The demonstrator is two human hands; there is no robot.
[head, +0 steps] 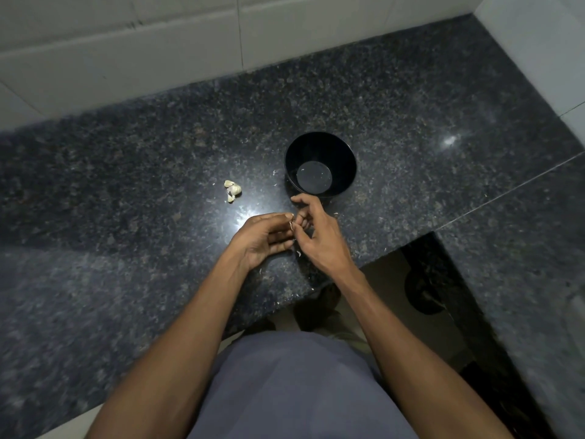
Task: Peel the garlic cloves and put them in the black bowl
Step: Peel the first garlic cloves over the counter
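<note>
Clove (292,225) being pinched between both hands, left (265,238) and right (319,233), just before bowl (320,164); looking light, papery-skinned; skin edge seeming best purchase.

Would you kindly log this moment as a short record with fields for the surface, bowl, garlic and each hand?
surface: dark speckled counter
black bowl: upright, nothing visible inside
garlic cloves: small unpeeled cluster left of the bowl
left hand: fingers curled, pinching a small pale piece
right hand: fingers picking at the same piece
skin flakes: scattered near the hands
</note>
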